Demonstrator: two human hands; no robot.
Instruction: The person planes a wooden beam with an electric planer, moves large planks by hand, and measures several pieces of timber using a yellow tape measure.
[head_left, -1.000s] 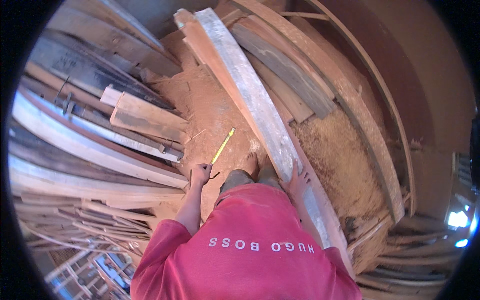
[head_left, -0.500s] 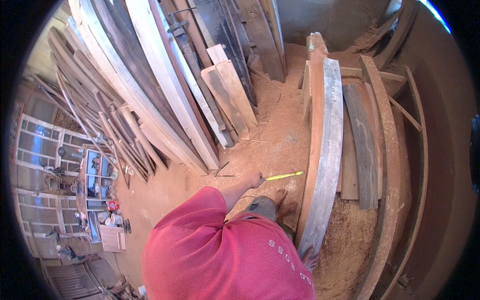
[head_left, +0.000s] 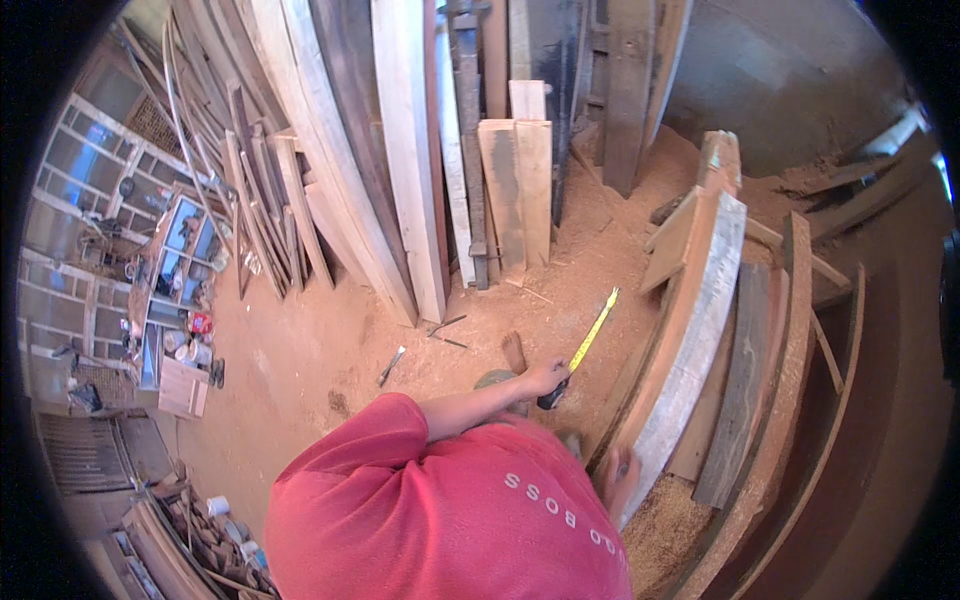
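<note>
Beyond your left hand [head_left: 545,377] and to its left, tall boards [head_left: 408,150] stand crowded on end; a knock at their feet could bring some sliding down. To the right of that hand runs the long pale plank [head_left: 688,352], your right hand [head_left: 622,476] touching its near part. Those fingers look bent, but your shirt hides some of them, so I can't tell how firmly they hold. If that hand is only resting there, a push could shift the plank. Just right of the plank lies a grey board [head_left: 742,385]. Your left hand is curled closed around the tape measure [head_left: 593,336], its yellow blade reaching forward, apart from the plank; unsupported, it could buckle or snap back if your grip slips. Just beyond that hand, 1 bare foot [head_left: 513,352] shows; a flat-bladed tool [head_left: 392,367] lies left of it, easily stepped on.
</note>
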